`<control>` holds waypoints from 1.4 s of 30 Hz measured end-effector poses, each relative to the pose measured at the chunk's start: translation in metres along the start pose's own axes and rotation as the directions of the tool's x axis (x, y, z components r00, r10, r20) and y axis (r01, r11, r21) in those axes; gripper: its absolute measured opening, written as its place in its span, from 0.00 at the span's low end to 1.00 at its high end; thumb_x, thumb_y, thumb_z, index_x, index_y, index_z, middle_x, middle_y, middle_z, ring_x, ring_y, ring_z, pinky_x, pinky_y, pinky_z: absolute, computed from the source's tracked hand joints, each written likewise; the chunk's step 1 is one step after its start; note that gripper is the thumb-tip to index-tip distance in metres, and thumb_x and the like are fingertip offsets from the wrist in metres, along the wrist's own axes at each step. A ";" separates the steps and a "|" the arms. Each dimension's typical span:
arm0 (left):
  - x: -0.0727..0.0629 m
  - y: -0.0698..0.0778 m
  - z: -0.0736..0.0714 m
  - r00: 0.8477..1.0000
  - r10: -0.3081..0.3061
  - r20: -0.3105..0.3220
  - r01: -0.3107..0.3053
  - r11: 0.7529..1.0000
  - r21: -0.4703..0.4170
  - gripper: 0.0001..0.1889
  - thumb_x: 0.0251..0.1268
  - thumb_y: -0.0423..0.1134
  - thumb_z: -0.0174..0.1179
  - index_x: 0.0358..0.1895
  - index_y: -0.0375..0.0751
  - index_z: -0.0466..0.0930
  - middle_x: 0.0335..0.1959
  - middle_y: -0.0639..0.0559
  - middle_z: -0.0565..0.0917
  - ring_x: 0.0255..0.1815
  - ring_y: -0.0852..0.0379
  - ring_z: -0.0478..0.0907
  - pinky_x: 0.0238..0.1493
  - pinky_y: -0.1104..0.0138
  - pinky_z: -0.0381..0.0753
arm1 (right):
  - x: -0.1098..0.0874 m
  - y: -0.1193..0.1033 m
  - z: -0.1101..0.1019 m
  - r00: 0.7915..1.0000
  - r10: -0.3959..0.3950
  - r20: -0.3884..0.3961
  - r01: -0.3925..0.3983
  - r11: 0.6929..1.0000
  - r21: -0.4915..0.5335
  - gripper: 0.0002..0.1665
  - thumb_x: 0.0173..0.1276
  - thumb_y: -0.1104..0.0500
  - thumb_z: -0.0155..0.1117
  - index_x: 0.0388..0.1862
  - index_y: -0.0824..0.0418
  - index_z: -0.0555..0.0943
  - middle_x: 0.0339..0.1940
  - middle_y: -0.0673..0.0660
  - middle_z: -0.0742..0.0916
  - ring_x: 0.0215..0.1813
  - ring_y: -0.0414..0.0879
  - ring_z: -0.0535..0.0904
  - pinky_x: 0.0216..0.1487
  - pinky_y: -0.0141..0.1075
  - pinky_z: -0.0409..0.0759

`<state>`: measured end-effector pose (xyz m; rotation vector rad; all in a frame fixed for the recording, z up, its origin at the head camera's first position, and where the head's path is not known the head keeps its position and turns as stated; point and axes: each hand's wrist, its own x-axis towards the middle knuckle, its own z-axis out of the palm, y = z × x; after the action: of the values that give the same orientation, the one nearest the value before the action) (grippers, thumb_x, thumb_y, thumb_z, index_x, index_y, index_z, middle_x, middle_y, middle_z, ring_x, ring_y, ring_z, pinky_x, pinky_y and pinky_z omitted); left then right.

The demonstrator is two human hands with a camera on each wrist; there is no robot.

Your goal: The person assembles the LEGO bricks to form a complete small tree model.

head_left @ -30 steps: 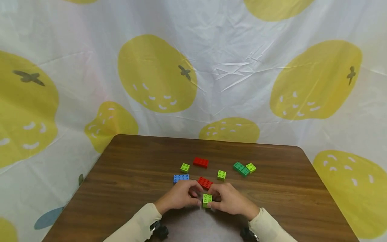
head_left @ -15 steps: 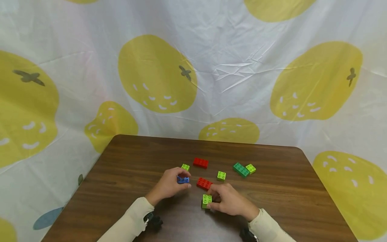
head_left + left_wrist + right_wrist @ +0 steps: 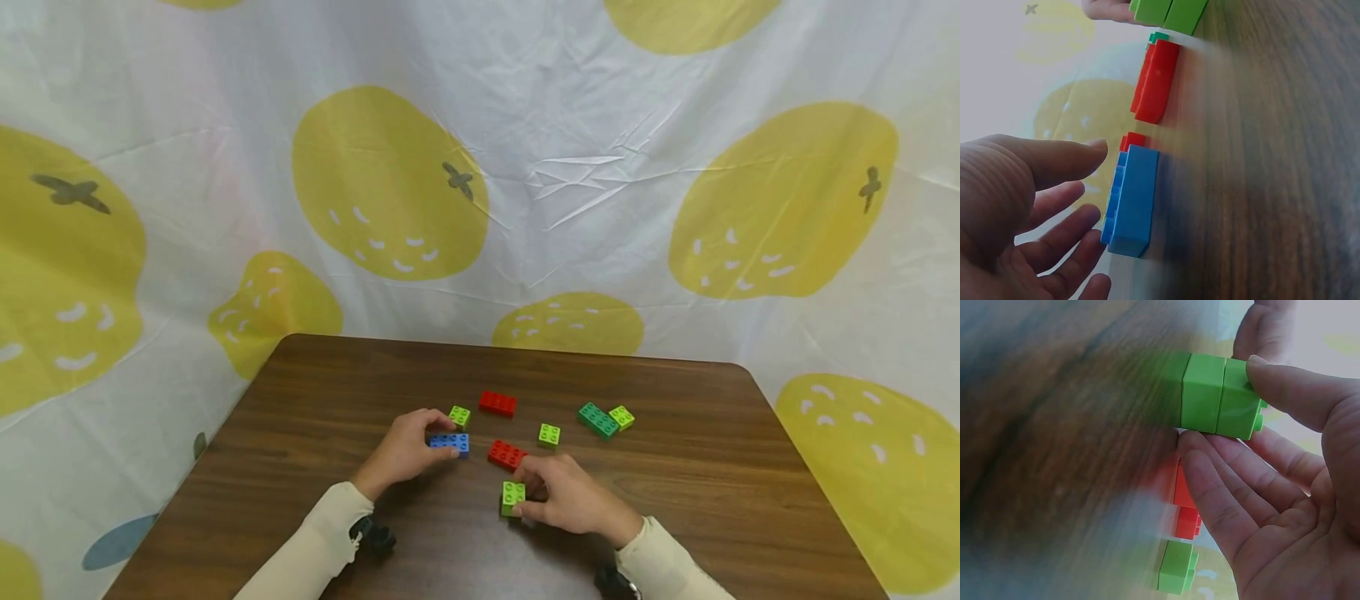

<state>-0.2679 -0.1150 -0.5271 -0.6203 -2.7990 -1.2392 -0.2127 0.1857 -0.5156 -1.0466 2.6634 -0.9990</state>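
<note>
In the head view my left hand [image 3: 406,450] is at the blue brick [image 3: 451,444], its thumb on the near side and fingers beyond. The left wrist view shows the thumb apart from the blue brick [image 3: 1132,203], with the fingers spread close to its studded side. My right hand [image 3: 566,496] pinches a stack of lime green bricks [image 3: 513,497] standing on the table. Up close, the stack [image 3: 1217,394] shows a seam between two bricks, with the thumb near the studded end. A red brick [image 3: 507,454] lies just behind the right fingertips, partly covered.
Farther back on the wooden table [image 3: 360,375] lie another red brick [image 3: 498,403], a small lime brick [image 3: 460,417] and a second lime one [image 3: 549,435]. To the right, a dark green brick [image 3: 597,421] touches a lime brick [image 3: 622,417]. A fruit-print curtain [image 3: 570,250] hangs behind.
My left hand has moved left, away from the lime stack, over to the blue brick, then slightly back, uncovering more of it. The right hand stays on the stack.
</note>
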 end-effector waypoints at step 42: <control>0.048 -0.022 0.007 0.998 -0.054 0.046 0.050 0.995 0.085 0.16 0.68 0.34 0.72 0.57 0.45 0.87 0.45 0.49 0.88 0.40 0.59 0.81 0.46 0.61 0.82 | 0.002 0.003 0.000 1.000 0.006 0.025 -0.006 1.000 -0.007 0.14 0.64 0.53 0.81 0.44 0.52 0.85 0.33 0.42 0.90 0.36 0.32 0.84 0.39 0.30 0.83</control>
<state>-0.3197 -0.1068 -0.5391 -0.5843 -2.9067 -1.1221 -0.2160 0.1861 -0.5170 -1.0448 2.6506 -0.9689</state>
